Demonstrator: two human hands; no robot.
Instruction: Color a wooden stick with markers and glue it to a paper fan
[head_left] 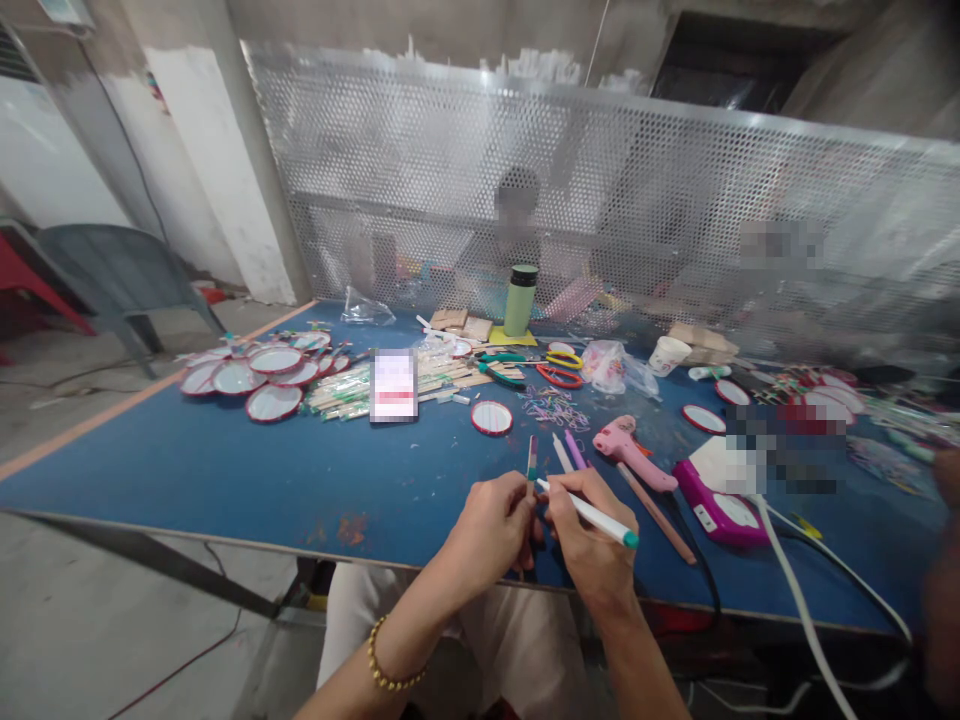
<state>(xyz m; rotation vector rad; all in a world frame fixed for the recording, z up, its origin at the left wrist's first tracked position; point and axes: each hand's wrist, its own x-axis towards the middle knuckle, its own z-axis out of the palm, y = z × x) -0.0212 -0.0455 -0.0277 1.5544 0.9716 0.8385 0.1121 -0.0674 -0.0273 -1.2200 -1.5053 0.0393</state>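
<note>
Near the front edge of the blue table, my left hand [495, 525] is closed on a thin wooden stick [532, 458] with coloured bands at its upper end. My right hand [592, 535] grips a white marker pen [596, 515] with a green end, its tip touching or very close to the stick. A white pen [562, 452] and a purple pen [576, 449] lie just beyond my right hand. Right of them are a pink glue gun [634, 452] and a brownish rod [656, 515]. A round white disc with a red rim [492, 417] lies beyond my left hand.
Red-rimmed discs [274, 402] and bundled sticks [349, 388] cover the back left, beside a phone [394, 385]. Pliers [502, 368], scissors [559, 375], a green bottle [520, 302] and a paper cup [668, 355] stand or lie behind. A purple power strip [720, 510] trails cables at right.
</note>
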